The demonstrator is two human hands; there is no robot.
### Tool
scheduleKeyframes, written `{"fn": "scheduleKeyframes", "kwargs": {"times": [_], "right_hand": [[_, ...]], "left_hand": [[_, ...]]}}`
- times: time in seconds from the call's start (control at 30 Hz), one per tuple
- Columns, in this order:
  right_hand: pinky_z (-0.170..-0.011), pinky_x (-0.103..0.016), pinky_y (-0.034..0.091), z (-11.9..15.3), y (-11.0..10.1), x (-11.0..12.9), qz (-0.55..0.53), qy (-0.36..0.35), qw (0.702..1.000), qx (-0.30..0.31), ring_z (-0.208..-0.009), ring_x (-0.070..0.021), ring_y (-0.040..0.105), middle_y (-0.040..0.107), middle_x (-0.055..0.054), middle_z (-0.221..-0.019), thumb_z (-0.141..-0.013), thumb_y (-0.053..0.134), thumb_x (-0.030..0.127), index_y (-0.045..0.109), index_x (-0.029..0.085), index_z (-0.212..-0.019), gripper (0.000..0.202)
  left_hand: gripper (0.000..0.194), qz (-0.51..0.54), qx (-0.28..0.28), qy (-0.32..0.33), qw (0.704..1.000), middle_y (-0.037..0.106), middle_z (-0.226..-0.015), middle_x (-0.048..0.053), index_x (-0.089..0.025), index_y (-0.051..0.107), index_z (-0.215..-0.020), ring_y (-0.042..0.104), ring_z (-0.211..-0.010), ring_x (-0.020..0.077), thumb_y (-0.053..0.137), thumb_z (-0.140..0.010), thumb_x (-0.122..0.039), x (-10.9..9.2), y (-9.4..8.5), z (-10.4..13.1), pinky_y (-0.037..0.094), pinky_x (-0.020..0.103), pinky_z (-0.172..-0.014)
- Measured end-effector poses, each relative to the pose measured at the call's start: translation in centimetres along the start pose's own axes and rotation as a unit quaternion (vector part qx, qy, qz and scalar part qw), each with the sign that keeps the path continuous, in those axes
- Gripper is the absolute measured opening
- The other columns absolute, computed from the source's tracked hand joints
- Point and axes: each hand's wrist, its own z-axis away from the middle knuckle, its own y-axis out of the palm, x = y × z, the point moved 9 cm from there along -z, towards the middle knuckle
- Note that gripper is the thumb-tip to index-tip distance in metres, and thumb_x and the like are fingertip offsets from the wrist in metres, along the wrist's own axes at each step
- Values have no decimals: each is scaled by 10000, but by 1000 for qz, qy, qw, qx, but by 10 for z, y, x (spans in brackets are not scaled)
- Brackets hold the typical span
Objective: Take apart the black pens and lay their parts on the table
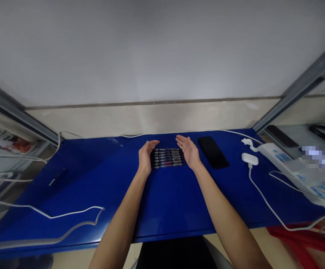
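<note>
Several dark pens with clear barrels (167, 157) lie side by side in a row on the blue table (95, 175), all pointing left to right. At their left ends stands my left hand (146, 155), on its edge with fingers stretched out. My right hand (188, 151) is at their right ends, palm turned inward and fingers extended. The row lies between both palms; neither hand grips a pen. Whether the palms touch the pen ends is too small to tell.
A black phone (213, 152) lies right of my right hand. Beyond it are a white earbud case (250, 158) on a cable and a white power strip (297, 173). A dark pen-like object (57, 177) and white cables (67, 213) lie on the left.
</note>
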Motion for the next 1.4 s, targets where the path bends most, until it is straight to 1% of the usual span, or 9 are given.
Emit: {"fn": "scheduleKeyframes", "kwargs": {"times": [0.23, 0.33, 0.47, 0.6, 0.73, 0.87, 1.0, 1.2, 1.4], "right_hand": [[-1039, -471, 449, -2, -19, -3, -17, -33, 996, -77, -1186, -279, 593, 661, -81, -1214, -856, 560, 572, 655, 253, -1104, 415], [-997, -447, 479, -2, -27, -5, 3, -50, 992, -112, -1148, -255, 605, 650, -82, -1188, -867, 537, 556, 603, 262, -1146, 411], [-981, -408, 483, 7, -32, 0, 29, -87, 985, -146, -1113, -233, 600, 642, -85, -1131, -865, 547, 511, 608, 243, -1093, 357], [-1002, -407, 456, 27, -37, 7, 71, -98, 977, -178, -1113, -226, 583, 621, -90, -1149, -877, 519, 498, 616, 228, -1062, 341], [-1050, -425, 403, 56, -34, 18, 212, -92, 962, -148, -1167, -226, 537, 573, -93, -1234, -922, 458, 484, 604, 246, -1134, 351], [-1036, -429, 429, 94, -24, 35, 346, -138, 923, -95, -1189, -236, 511, 526, -120, -1233, -939, 456, 393, 593, 204, -1128, 301], [-1093, -490, 370, 144, -4, 50, 495, -169, 851, -48, -1265, -271, 441, 481, -143, -1312, -953, 449, 304, 507, 200, -1295, 362], [-1060, -483, 434, 196, 10, 51, 568, -135, 812, -1, -1302, -275, 413, 428, -135, -1400, -968, 434, 261, 321, 250, -1466, 511], [-1038, -513, 453, 203, 16, 55, 617, -182, 766, 8, -1312, -292, 415, 422, -131, -1410, -973, 433, 212, 390, 291, -1448, 483]], "left_hand": [[463, -52, -10, 16, 998, 726, -1047, 122, -147, 715, -960, 647, -1078, 272, 442, -894, -514, -5, -12, -1, 439, 420, -999], [404, -146, -15, 63, 987, 719, -1045, 102, -178, 718, -966, 629, -1057, 269, 481, -883, -495, -19, -13, 2, 437, 407, -980], [266, -308, 10, 147, 940, 710, -1035, 64, -245, 731, -926, 579, -1068, 272, 540, -880, -425, -37, 4, 24, 367, 413, -1033], [212, -424, 64, 208, 879, 691, -1079, 66, -279, 724, -947, 525, -1126, 292, 535, -906, -365, -36, 28, 61, 285, 474, -1062], [186, -512, 84, 250, 818, 619, -1240, 75, -301, 714, -1021, 417, -1246, 316, 579, -895, -322, -34, 35, 89, 236, 507, -1053], [180, -560, 71, 243, 789, 579, -1295, 48, -315, 710, -1036, 387, -1262, 302, 629, -876, -331, -34, 27, 95, 280, 488, -1010], [145, -571, 63, 228, 786, 579, -1279, 42, -312, 732, -962, 388, -1236, 307, 695, -830, -362, -31, 19, 93, 320, 484, -971], [68, -553, 83, 215, 800, 592, -1223, 47, -263, 727, -865, 377, -1216, 313, 677, -847, -306, -26, 18, 97, 352, 479, -953], [140, -542, 87, 245, 799, 588, -1222, 73, -211, 657, -956, 418, -1195, 282, 528, -945, -264, -36, 23, 159, 374, 452, -950]]}}
